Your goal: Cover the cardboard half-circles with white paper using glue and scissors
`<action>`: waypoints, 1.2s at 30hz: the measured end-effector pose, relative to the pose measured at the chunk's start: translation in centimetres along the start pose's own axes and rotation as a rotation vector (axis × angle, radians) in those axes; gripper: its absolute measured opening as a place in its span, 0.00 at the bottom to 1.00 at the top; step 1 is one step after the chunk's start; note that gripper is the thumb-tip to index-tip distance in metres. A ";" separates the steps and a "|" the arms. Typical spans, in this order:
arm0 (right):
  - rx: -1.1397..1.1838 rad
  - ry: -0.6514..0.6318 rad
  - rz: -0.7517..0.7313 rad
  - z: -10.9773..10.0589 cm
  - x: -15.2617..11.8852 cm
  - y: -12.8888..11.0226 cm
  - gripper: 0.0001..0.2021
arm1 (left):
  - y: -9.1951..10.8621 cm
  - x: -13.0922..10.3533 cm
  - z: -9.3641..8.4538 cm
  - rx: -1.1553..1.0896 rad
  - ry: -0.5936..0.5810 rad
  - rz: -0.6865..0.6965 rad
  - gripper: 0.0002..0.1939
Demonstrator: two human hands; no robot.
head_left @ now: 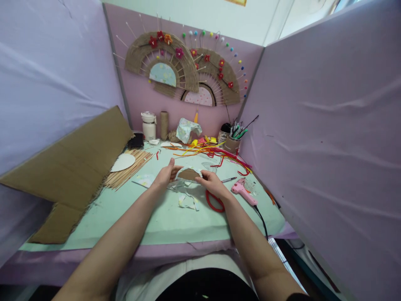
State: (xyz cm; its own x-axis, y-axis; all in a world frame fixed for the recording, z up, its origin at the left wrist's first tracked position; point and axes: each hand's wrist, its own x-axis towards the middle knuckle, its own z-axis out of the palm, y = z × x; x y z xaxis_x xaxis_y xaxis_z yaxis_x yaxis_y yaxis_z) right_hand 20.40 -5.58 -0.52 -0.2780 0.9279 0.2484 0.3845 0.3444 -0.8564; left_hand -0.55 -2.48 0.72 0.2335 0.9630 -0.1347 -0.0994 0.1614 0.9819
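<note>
Between my two hands is a small half-round cardboard piece (189, 174) with a pale patterned fabric edge, its brown side facing me. My left hand (166, 173) grips its left end, thumb pointing up. The right end is pinched by my right hand (210, 182). Red-handled scissors (214, 202) lie beneath my right wrist, beside a pen (229, 179). Cut fabric scraps (188, 201) rest on the green tabletop (184, 228) just below the held piece.
A pink glue gun (244, 191) with a black cord lies at the right. Large cardboard (72, 167) and wooden sticks (130, 167) occupy the left. Pipe cleaners (216, 150), a white jar (148, 126), a twine roll (164, 125) and a pen holder (232, 144) stand or lie behind.
</note>
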 end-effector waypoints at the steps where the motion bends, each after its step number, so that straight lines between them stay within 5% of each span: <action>1: 0.023 0.018 0.007 0.0 0.0 0.1 0.14 | 0.0 0.0 0.1 0.003 0.014 -0.002 0.38; 10: 0.187 0.107 0.066 0.0 0.2 0.4 0.16 | -0.1 -0.2 1.0 0.047 -0.008 0.058 0.24; 16: 0.182 0.115 0.054 -0.1 0.3 0.9 0.15 | 0.0 -0.4 1.1 0.098 -0.030 0.089 0.24; 26: 0.341 0.167 0.105 0.3 0.4 0.6 0.16 | 0.1 -0.1 0.3 -0.146 -0.214 -0.034 0.47; 30: 0.599 0.224 0.160 0.7 0.6 0.4 0.15 | -0.3 -0.5 1.0 -0.146 -0.257 -0.001 0.37; 36: 0.673 0.006 0.181 1.9 0.0 -0.1 0.15 | -1.6 -0.3 2.2 -0.146 -0.248 0.084 0.20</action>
State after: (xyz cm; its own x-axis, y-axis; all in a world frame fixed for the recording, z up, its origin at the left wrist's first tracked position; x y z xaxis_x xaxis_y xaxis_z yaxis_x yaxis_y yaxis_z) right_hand 18.70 -5.84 -1.27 -0.2557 0.9638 0.0761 -0.2052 0.0229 -0.9785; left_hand 1.69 -3.49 -0.46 0.4460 0.8950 0.0010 -0.2627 0.1299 0.9561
